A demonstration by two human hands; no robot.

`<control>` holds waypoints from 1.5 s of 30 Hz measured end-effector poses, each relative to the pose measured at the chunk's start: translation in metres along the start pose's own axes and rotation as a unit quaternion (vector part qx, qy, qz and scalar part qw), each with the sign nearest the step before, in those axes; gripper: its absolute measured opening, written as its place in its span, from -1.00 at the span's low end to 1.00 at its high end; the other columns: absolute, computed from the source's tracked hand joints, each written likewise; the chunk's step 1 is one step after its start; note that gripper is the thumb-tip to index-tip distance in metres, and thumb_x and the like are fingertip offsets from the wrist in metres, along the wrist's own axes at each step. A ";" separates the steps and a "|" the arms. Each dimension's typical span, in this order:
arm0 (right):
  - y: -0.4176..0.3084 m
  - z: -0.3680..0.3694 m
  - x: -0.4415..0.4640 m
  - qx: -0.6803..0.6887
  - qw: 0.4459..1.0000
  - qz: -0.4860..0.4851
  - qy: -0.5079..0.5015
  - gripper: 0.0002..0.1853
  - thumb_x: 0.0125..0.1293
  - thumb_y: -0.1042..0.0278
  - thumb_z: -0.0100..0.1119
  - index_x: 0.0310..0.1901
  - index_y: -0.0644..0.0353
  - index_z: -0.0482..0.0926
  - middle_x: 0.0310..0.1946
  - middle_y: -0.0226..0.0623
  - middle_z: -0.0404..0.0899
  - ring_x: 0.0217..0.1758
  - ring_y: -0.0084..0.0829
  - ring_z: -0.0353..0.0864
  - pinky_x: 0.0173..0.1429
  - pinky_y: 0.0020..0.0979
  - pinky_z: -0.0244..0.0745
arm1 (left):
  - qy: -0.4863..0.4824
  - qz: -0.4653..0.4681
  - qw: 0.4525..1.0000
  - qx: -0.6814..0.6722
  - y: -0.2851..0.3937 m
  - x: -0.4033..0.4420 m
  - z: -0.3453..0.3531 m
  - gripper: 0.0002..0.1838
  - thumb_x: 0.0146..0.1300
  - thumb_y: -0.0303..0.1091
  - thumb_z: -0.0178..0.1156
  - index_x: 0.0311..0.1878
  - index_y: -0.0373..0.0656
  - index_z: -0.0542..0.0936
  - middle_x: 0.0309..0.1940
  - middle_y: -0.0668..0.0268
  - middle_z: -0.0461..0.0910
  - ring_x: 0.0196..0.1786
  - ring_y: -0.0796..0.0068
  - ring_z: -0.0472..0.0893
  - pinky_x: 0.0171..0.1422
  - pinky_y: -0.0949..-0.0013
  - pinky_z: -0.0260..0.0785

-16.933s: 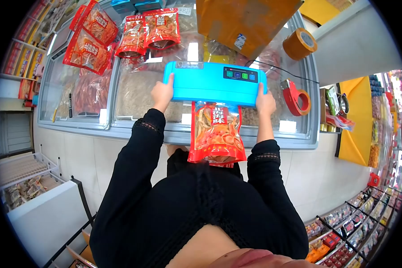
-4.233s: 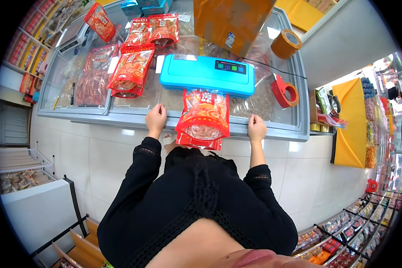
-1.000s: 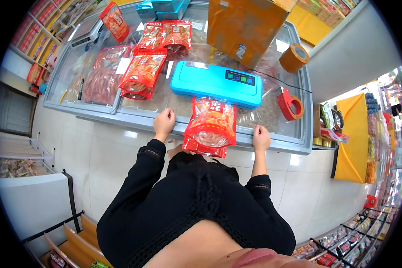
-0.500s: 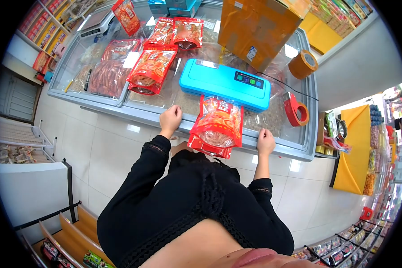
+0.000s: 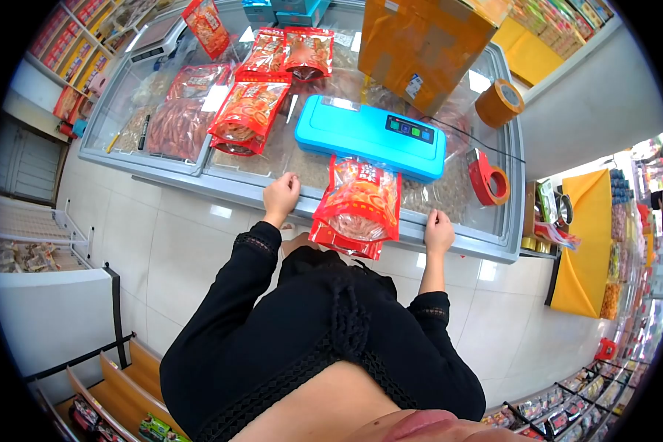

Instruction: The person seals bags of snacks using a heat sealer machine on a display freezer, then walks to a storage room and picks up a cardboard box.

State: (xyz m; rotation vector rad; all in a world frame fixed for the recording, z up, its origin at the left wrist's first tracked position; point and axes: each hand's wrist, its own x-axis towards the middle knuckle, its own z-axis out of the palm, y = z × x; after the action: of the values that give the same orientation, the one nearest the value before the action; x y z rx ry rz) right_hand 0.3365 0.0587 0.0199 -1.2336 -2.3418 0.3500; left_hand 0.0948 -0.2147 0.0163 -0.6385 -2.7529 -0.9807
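Observation:
A blue vacuum sealer (image 5: 368,138) with a small button panel lies on the glass lid. At its front edge sits one end of a red food pouch (image 5: 357,199), whose other end hangs past the freezer's rim. My left hand (image 5: 281,197) is curled closed on the rim, left of the pouch. On the pouch's right, my right hand (image 5: 440,230) also rests closed on the rim. Neither hand touches the pouch, and no object shows in either one.
More red pouches (image 5: 249,109) lie left of the sealer. Behind it stands a taped carton (image 5: 423,51). A tape roll (image 5: 499,104) and a red tape dispenser (image 5: 488,179) are on the right. A scale (image 5: 157,38) sits far left on the chest freezer (image 5: 236,188).

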 end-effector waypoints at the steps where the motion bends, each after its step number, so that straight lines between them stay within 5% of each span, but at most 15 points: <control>1: 0.000 0.000 0.000 0.006 1.000 -0.002 0.005 -0.76 0.14 0.16 -0.06 -0.46 0.10 0.54 -0.50 -0.29 0.53 -0.49 -0.19 0.50 -0.43 -0.26 0.36 | -0.002 0.001 1.000 -0.001 0.000 0.000 0.000 -0.85 0.05 -0.25 0.01 -0.45 -0.02 0.54 -0.61 0.23 0.53 -0.54 0.19 0.52 -0.50 0.22 0.32; 4: 0.000 -0.001 0.000 0.002 1.000 0.012 -0.011 -0.76 0.15 0.14 -0.06 -0.42 0.07 0.55 -0.51 -0.27 0.52 -0.48 -0.22 0.50 -0.42 -0.29 0.36 | 0.006 0.006 1.000 0.010 -0.003 0.001 0.002 -0.83 0.08 -0.23 0.00 -0.46 -0.05 0.54 -0.67 0.28 0.52 -0.60 0.30 0.52 -0.51 0.28 0.32; 6: 0.007 0.002 0.001 0.076 0.996 0.052 -0.013 -0.73 0.17 0.13 -0.07 -0.38 0.10 0.56 -0.51 -0.26 0.53 -0.47 -0.28 0.51 -0.41 -0.33 0.35 | -0.044 -0.082 0.976 -0.199 -0.017 0.006 0.003 -0.75 0.15 -0.19 -0.03 -0.35 -0.14 0.54 -0.60 0.31 0.53 -0.55 0.48 0.51 -0.44 0.39 0.33; 7: 0.013 0.005 0.004 0.153 0.984 0.086 -0.014 -0.71 0.18 0.11 -0.07 -0.34 0.12 0.56 -0.52 -0.26 0.54 -0.46 -0.34 0.52 -0.40 -0.37 0.35 | -0.049 -0.080 0.975 -0.199 -0.029 0.012 0.001 -0.75 0.15 -0.19 -0.03 -0.35 -0.14 0.54 -0.60 0.31 0.53 -0.55 0.48 0.51 -0.44 0.39 0.33; 8: 0.024 0.010 0.013 0.347 0.929 0.123 -0.032 -0.61 0.22 0.06 -0.09 -0.26 0.26 0.53 -0.44 -0.26 0.56 -0.40 -0.47 0.52 -0.35 -0.43 0.34 | -0.045 -0.192 0.901 -0.385 -0.043 0.022 -0.002 -0.69 0.18 -0.15 -0.06 -0.32 -0.20 0.52 -0.49 0.31 0.52 -0.47 0.58 0.48 -0.37 0.45 0.31; 9: 0.021 0.006 0.024 0.347 0.929 0.127 -0.027 -0.61 0.22 0.06 -0.09 -0.26 0.26 0.53 -0.44 -0.26 0.56 -0.40 -0.47 0.52 -0.35 -0.43 0.34 | -0.041 -0.294 0.780 -0.551 -0.047 0.036 -0.001 -0.62 0.21 -0.10 -0.09 -0.28 -0.26 0.51 -0.39 0.31 0.52 -0.38 0.67 0.45 -0.31 0.52 0.29; 10: 0.014 -0.001 0.036 0.406 0.900 0.154 -0.034 -0.61 0.21 0.06 -0.06 -0.20 0.26 0.50 -0.44 -0.32 0.52 -0.41 -0.52 0.46 -0.34 -0.49 0.32 | -0.047 -0.289 0.781 -0.551 -0.042 0.050 0.001 -0.62 0.21 -0.10 -0.09 -0.28 -0.26 0.51 -0.39 0.31 0.52 -0.38 0.67 0.45 -0.31 0.52 0.29; 11: 0.011 -0.003 0.048 0.462 0.867 0.183 -0.043 -0.59 0.20 0.05 -0.04 -0.14 0.27 0.47 -0.44 -0.38 0.48 -0.42 -0.58 0.40 -0.34 -0.55 0.29 | -0.040 -0.269 0.824 -0.497 -0.037 0.062 0.003 -0.61 0.23 -0.11 -0.12 -0.20 -0.30 0.47 -0.32 0.25 0.51 -0.30 0.57 0.47 -0.23 0.48 0.30; 13: 0.023 0.027 0.083 0.394 0.909 0.135 -0.022 -0.47 0.19 -0.06 -0.07 -0.07 0.32 0.41 -0.37 -0.29 0.49 -0.35 -0.51 0.41 -0.28 -0.50 0.31 | -0.001 -0.171 0.924 -0.341 -0.029 0.087 0.018 -0.56 0.25 -0.11 -0.18 -0.11 -0.32 0.44 -0.20 0.13 0.50 -0.15 0.36 0.48 -0.10 0.38 0.29; 14: 0.011 0.028 0.100 0.377 0.907 0.171 -0.072 -0.40 0.21 -0.11 -0.19 -0.08 0.38 0.41 -0.26 -0.10 0.47 -0.16 -0.37 0.40 -0.09 -0.44 0.25 | 0.031 -0.089 0.968 -0.234 -0.025 0.102 0.028 -0.54 0.25 -0.08 -0.20 -0.09 -0.32 0.44 -0.15 0.08 0.49 -0.08 0.25 0.47 -0.04 0.31 0.27; 15: -0.004 0.028 0.116 0.360 0.902 0.207 -0.122 -0.32 0.23 -0.16 -0.30 -0.08 0.45 0.41 -0.15 0.09 0.45 0.02 -0.23 0.39 0.11 -0.37 0.18 | 0.000 -0.099 0.973 -0.207 -0.005 0.112 0.024 -0.46 0.25 -0.01 -0.25 -0.05 -0.36 0.41 -0.10 -0.01 0.46 0.01 0.04 0.41 0.06 0.21 0.21; 17: -0.013 0.047 0.146 0.258 0.907 0.248 -0.221 -0.16 0.18 -0.31 -0.49 -0.08 0.48 0.40 -0.08 0.19 0.38 0.08 -0.05 0.33 0.15 -0.28 0.15 | -0.071 -0.121 0.979 -0.147 0.004 0.138 0.036 -0.32 0.23 0.10 -0.37 -0.09 -0.41 0.43 -0.15 -0.08 0.46 0.00 -0.02 0.40 0.09 0.19 0.19; 19: -0.031 0.058 0.155 0.160 0.939 0.232 -0.199 -0.10 0.15 -0.35 -0.58 -0.10 0.49 0.40 -0.04 0.23 0.32 0.13 0.03 0.24 0.18 -0.23 0.10 | -0.186 -0.206 0.961 0.013 0.011 0.154 0.048 -0.23 0.20 0.18 -0.46 -0.20 -0.43 0.50 -0.21 -0.14 0.47 -0.02 -0.04 0.41 0.07 0.16 0.19; 23: -0.071 0.036 0.140 -0.003 0.957 0.248 -0.151 -0.21 0.14 -0.33 -0.48 0.00 0.31 0.38 -0.08 0.11 0.41 0.09 -0.07 0.34 0.11 -0.19 0.23 | -0.177 -0.161 0.965 0.105 0.026 0.161 0.049 -0.21 0.17 0.21 -0.45 -0.32 -0.40 0.55 -0.30 -0.14 0.50 -0.12 -0.03 0.48 -0.01 0.14 0.27; 45: -0.077 0.035 0.146 -0.084 0.950 0.260 -0.152 -0.17 0.07 -0.42 -0.41 -0.20 0.32 0.49 -0.35 0.06 0.53 -0.20 -0.03 0.52 -0.14 -0.14 0.38 | -0.149 -0.196 0.966 0.077 0.024 0.157 0.045 -0.18 0.04 0.36 -0.26 -0.30 -0.37 0.54 -0.36 -0.12 0.52 -0.18 -0.02 0.50 -0.08 0.14 0.29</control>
State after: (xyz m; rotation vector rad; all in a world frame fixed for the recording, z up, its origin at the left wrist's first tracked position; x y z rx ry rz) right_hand 0.1930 0.1358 0.0637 -2.0099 -2.2909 0.5538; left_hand -0.0360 -0.1157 0.0382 -0.2319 -3.2673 -0.7730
